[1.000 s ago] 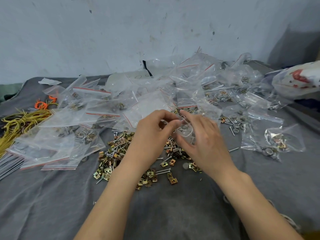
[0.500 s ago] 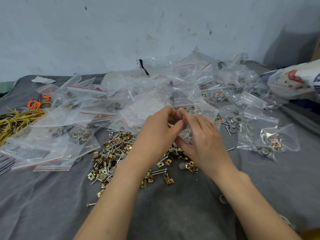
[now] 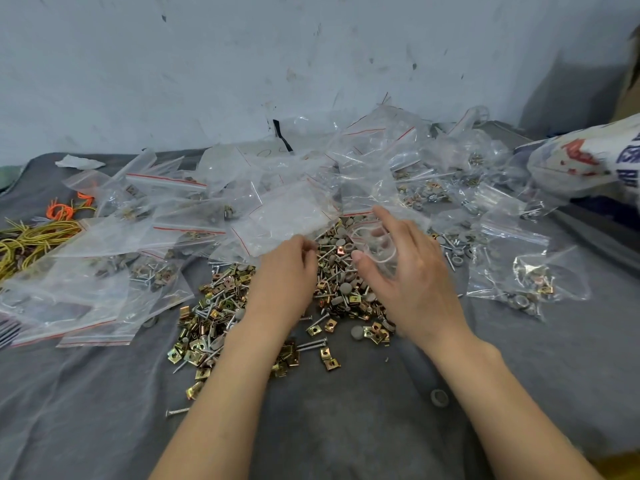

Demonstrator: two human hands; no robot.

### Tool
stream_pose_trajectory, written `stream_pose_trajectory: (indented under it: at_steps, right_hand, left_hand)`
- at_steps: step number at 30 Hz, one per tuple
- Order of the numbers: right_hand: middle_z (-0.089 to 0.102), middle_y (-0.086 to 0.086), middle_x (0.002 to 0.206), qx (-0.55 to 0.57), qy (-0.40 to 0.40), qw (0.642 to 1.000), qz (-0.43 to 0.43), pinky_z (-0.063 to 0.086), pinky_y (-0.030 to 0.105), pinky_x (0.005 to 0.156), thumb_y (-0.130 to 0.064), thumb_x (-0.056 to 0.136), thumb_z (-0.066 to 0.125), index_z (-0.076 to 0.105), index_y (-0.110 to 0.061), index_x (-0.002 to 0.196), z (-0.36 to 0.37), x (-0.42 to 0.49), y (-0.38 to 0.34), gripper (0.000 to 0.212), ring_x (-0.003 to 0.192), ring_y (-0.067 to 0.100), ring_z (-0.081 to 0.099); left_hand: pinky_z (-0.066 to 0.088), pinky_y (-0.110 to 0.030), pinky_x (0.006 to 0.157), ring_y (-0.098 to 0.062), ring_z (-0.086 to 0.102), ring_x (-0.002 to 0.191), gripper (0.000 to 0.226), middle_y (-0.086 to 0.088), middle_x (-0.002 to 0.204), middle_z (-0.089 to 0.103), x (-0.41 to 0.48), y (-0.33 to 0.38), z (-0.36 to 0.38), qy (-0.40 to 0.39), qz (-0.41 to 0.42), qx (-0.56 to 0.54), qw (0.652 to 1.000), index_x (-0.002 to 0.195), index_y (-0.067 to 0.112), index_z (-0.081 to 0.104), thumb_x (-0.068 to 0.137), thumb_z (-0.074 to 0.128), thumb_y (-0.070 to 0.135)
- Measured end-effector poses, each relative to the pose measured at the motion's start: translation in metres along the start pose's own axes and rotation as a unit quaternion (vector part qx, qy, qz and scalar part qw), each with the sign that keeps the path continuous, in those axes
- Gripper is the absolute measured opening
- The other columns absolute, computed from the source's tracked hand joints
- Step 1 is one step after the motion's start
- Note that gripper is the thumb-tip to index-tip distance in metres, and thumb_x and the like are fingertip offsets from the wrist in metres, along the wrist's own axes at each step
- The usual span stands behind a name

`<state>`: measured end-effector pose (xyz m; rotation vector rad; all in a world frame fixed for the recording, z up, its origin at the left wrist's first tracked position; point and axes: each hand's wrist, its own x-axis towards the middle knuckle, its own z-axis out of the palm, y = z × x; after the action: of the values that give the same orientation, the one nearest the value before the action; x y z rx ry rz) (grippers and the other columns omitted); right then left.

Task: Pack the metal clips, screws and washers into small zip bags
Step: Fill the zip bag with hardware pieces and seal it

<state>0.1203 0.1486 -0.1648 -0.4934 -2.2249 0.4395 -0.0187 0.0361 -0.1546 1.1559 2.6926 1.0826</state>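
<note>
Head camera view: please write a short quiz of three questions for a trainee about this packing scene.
1. True or false: the left hand is over the loose pile of clips and screws.
2. Which hand holds the small clear zip bag? A: left. B: right. C: neither.
3. Fill in: the yellow cords lie at the ___ edge of the view.
Key: 1 true. 2 B, the right hand. 3 left.
</note>
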Motion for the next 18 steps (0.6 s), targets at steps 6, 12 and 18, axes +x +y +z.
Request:
stream_pose_trajectory:
  at_steps: [6, 12, 18]
  right_hand:
    - [0.059, -0.004, 0.125, 0.012, 0.011, 1.000, 0.008, 0.038, 0.038, 0.106, -0.053, 0.099, 0.046, 0.040, -0.021, 0.151, -0.002, 0.000, 0.001, 0.061, 0.118, 0.011, 0.050]
    - [0.060, -0.003, 0.123, 0.010, 0.019, 1.000, -0.005, 0.039, 0.037, 0.103, -0.052, 0.099, 0.047, 0.042, -0.019, 0.149, 0.000, 0.002, 0.001, 0.060, 0.115, 0.010, 0.049]
    - [0.059, -0.005, 0.123, 0.008, 0.016, 1.000, -0.003, 0.035, 0.032, 0.102, -0.053, 0.100, 0.045, 0.041, -0.020, 0.150, 0.000, 0.001, 0.000, 0.060, 0.116, 0.007, 0.047]
  left_hand:
    - [0.040, -0.044, 0.099, -0.032, 0.050, 0.122, 0.038, -0.009, 0.138, 0.043, 0.000, -0.001, 0.031, -0.030, 0.054, 0.188, 0.980, 0.138, 0.019, 0.047, 0.100, 0.045, 0.024]
    - [0.040, -0.042, 0.100, -0.032, 0.047, 0.122, 0.040, -0.012, 0.134, 0.042, 0.001, -0.002, 0.031, -0.033, 0.046, 0.253, 0.966, 0.139, 0.014, 0.042, 0.101, 0.041, 0.024]
    - [0.045, -0.039, 0.095, -0.033, 0.053, 0.108, 0.025, -0.016, 0.123, 0.045, 0.000, -0.009, 0.021, -0.058, 0.000, 0.221, 0.974, 0.120, 0.005, 0.056, 0.102, 0.045, 0.019]
